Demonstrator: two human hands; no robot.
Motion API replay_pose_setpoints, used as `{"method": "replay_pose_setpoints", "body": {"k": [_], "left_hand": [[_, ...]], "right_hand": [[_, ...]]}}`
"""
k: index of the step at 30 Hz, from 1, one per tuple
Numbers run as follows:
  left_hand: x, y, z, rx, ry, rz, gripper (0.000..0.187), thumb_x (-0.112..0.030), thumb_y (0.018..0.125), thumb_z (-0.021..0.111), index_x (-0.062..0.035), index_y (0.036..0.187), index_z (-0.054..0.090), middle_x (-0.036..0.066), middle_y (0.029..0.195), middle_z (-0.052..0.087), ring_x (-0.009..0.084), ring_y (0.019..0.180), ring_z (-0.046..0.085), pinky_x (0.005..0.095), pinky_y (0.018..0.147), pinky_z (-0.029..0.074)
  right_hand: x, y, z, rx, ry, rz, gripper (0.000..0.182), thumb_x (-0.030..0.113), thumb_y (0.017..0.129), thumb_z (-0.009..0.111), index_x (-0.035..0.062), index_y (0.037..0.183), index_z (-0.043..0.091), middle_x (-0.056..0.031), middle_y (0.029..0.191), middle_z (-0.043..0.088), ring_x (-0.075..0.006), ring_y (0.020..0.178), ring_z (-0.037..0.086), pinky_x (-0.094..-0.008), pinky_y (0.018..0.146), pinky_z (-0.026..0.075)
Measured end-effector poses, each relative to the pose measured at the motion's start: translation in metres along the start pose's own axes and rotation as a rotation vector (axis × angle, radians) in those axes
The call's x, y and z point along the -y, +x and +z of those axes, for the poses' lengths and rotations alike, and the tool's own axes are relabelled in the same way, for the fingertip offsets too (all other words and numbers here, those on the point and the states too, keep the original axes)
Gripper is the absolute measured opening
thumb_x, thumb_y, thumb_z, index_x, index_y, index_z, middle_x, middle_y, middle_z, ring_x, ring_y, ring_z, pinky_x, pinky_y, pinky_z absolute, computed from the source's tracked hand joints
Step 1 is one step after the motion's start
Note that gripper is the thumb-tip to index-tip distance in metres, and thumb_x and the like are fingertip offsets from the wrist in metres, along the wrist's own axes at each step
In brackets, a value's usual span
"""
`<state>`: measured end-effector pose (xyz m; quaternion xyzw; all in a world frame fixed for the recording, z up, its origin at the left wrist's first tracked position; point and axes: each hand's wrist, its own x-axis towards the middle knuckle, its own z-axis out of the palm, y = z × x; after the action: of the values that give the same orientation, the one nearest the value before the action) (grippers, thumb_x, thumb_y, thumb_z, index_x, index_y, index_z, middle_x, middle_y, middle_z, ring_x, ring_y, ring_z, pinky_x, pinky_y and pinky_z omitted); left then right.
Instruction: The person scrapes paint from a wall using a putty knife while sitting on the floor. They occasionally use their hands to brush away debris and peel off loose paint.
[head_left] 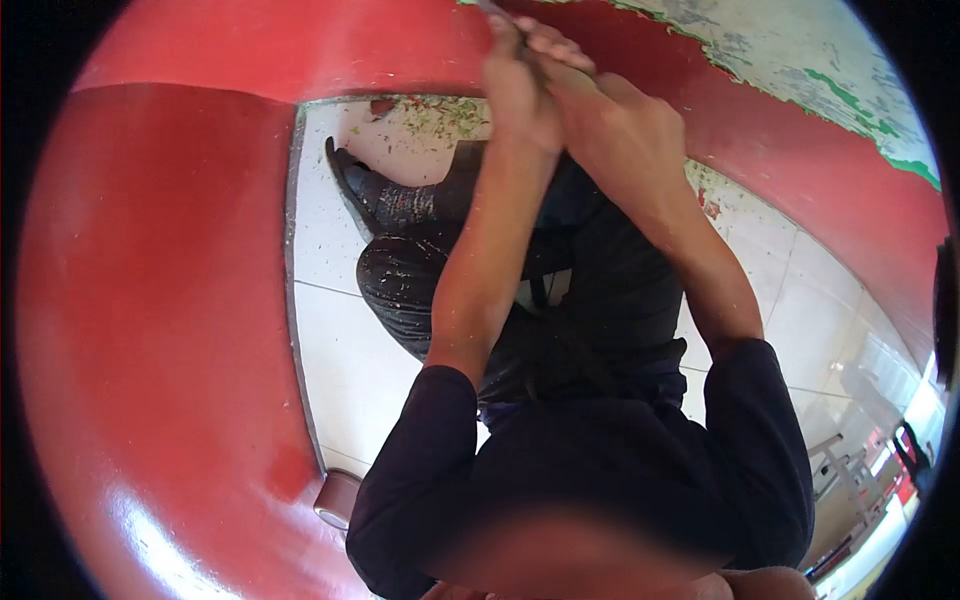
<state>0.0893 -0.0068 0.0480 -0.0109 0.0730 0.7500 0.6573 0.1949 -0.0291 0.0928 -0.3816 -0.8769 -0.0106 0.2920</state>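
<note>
My left hand [522,95] and my right hand [622,118] are pressed together at the top of the view, both closed around a scraper [492,8]. Only a slim grey piece of it sticks out past my fingers; my hands hide its handle, and the frame edge cuts off its tip. Right by the hands is a red wall [400,45]. Further right, its paint has come away along a ragged green edge, baring a pale, patchy surface [800,60].
Green and red paint flakes [440,115] litter the white tiled floor [345,330]. My bent leg in dark trousers [400,285] and a sandalled foot [350,185] are below the wall. A brown round container [338,498] stands by the left red wall [180,280].
</note>
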Motion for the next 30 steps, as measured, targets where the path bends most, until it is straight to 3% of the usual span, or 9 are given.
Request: {"method": "replay_pose_setpoints", "body": {"k": [5,9,14,17,21,22,25,28,30], "left_hand": [[-0.005,-0.002,0.006,0.084,0.004,0.020,0.032,-0.042,0.100,0.040,-0.0168,0.086,0.053,-0.004,0.067,0.046,0.0112,0.061,0.048,0.0301,0.063,0.045],[-0.006,-0.005,0.010,0.073,0.007,-0.004,0.034,-0.046,0.100,0.038,-0.0174,0.086,0.049,-0.004,0.067,0.046,0.0119,0.059,0.046,0.0309,0.061,0.044],[-0.016,0.001,0.002,0.020,-0.047,0.021,0.038,-0.050,0.100,0.033,-0.0161,0.087,0.044,0.000,0.065,0.045,0.0141,0.057,0.044,0.0337,0.057,0.043],[-0.009,-0.011,0.029,-0.021,0.232,0.099,0.040,-0.052,0.100,0.033,-0.0157,0.087,0.044,0.000,0.066,0.046,0.0135,0.058,0.046,0.0344,0.057,0.044],[-0.049,0.009,-0.017,0.170,-0.259,-0.013,0.044,-0.055,0.099,0.033,-0.0142,0.086,0.046,0.002,0.068,0.048,0.0174,0.059,0.050,0.0350,0.059,0.046],[-0.049,-0.010,-0.006,0.177,-0.417,-0.185,0.047,-0.057,0.098,0.033,-0.0135,0.087,0.046,0.005,0.069,0.050,0.0202,0.061,0.052,0.0345,0.061,0.048],[-0.016,-0.028,0.017,0.063,0.037,-0.070,0.049,-0.058,0.097,0.033,-0.0127,0.088,0.047,0.005,0.071,0.051,0.0209,0.064,0.054,0.0343,0.063,0.049],[-0.004,-0.010,0.011,0.207,-0.031,-0.061,0.044,-0.058,0.095,0.039,-0.0158,0.090,0.048,0.000,0.074,0.049,0.0162,0.070,0.054,0.0345,0.072,0.048],[-0.002,-0.010,0.010,0.208,-0.072,-0.102,0.045,-0.059,0.095,0.036,-0.0153,0.089,0.047,0.001,0.072,0.048,0.0167,0.067,0.052,0.0345,0.069,0.048]], "right_hand": [[-0.004,0.005,0.000,0.014,0.000,-0.003,0.024,0.014,0.082,0.059,0.0159,0.105,0.064,-0.0094,0.069,0.061,-0.0301,0.056,0.064,-0.0395,0.046,0.052],[0.006,0.002,-0.021,0.107,-0.035,0.051,0.023,0.015,0.081,0.058,0.0150,0.104,0.063,-0.0105,0.069,0.062,-0.0316,0.057,0.065,-0.0409,0.047,0.053],[0.005,0.007,-0.010,0.058,-0.022,-0.029,0.022,0.014,0.081,0.058,0.0134,0.103,0.061,-0.0121,0.069,0.063,-0.0319,0.055,0.065,-0.0422,0.048,0.054],[0.012,0.020,-0.003,0.015,-0.067,0.005,0.025,0.013,0.082,0.060,0.0163,0.106,0.065,-0.0106,0.066,0.060,-0.0309,0.054,0.062,-0.0410,0.048,0.052],[0.020,0.030,0.019,0.080,-0.030,-0.139,0.027,0.014,0.084,0.060,0.0177,0.109,0.066,-0.0106,0.064,0.059,-0.0309,0.056,0.061,-0.0400,0.050,0.051],[0.025,0.020,0.013,0.053,0.007,-0.101,0.031,0.012,0.084,0.063,0.0172,0.114,0.067,-0.0110,0.064,0.058,-0.0286,0.054,0.060,-0.0382,0.050,0.049],[0.028,0.003,-0.015,0.001,0.047,-0.001,0.033,0.008,0.083,0.066,0.0148,0.115,0.067,-0.0118,0.064,0.057,-0.0264,0.053,0.058,-0.0372,0.050,0.046],[0.029,0.018,-0.022,0.094,-0.040,0.041,0.034,0.005,0.083,0.068,0.0124,0.116,0.068,-0.0122,0.064,0.056,-0.0244,0.052,0.056,-0.0360,0.050,0.044],[0.028,0.016,-0.021,0.076,-0.034,0.018,0.033,0.005,0.083,0.065,0.0135,0.114,0.067,-0.0119,0.066,0.057,-0.0277,0.055,0.058,-0.0379,0.051,0.046]]}}
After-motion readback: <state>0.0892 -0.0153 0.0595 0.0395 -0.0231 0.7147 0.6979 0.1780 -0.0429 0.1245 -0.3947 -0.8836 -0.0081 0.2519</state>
